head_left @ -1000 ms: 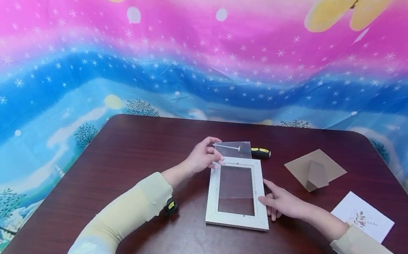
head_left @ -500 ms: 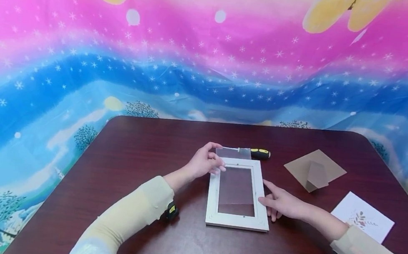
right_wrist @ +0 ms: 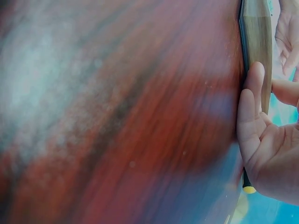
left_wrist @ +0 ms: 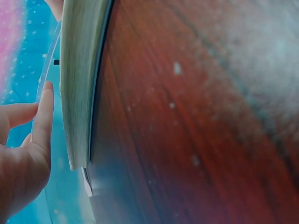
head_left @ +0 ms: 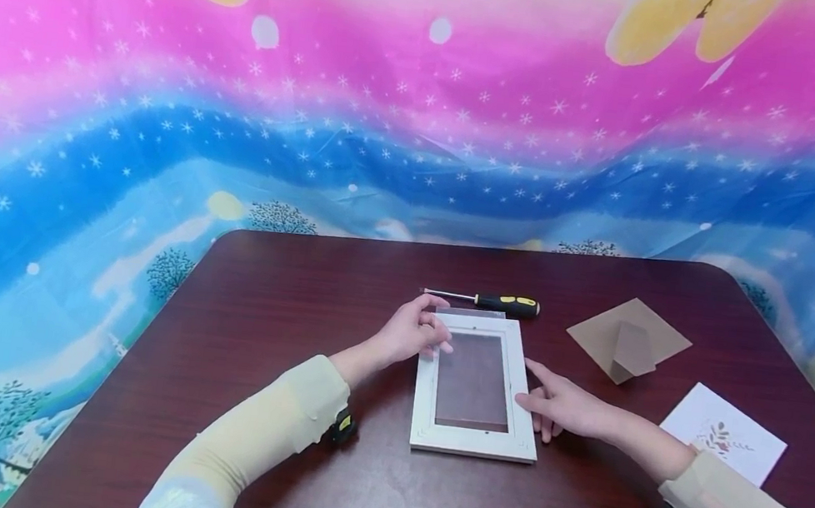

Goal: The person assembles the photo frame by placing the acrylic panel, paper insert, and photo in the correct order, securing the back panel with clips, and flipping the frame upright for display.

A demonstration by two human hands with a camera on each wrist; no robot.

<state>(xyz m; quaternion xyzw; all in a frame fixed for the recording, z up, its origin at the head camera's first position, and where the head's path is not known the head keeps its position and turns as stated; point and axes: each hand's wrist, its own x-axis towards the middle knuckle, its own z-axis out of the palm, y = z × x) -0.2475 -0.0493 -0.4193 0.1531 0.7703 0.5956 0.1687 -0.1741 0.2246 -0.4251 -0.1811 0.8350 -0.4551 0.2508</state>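
Thin, stiff, slippery clear pane [head_left: 474,379] in white picture frame [head_left: 428,390]; best handled by edges. Left hand [head_left: 409,331] fingers pinching far-left corner; right hand [head_left: 565,406] fingers straight, steadying frame.

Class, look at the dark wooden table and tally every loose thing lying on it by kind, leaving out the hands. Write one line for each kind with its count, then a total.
White rectangular picture frame: 1
Clear plastic sheet lying in the frame: 1
Screwdriver with black and yellow handle: 1
Brown cardboard backing board with stand flap: 1
White printed card: 1
Total: 5
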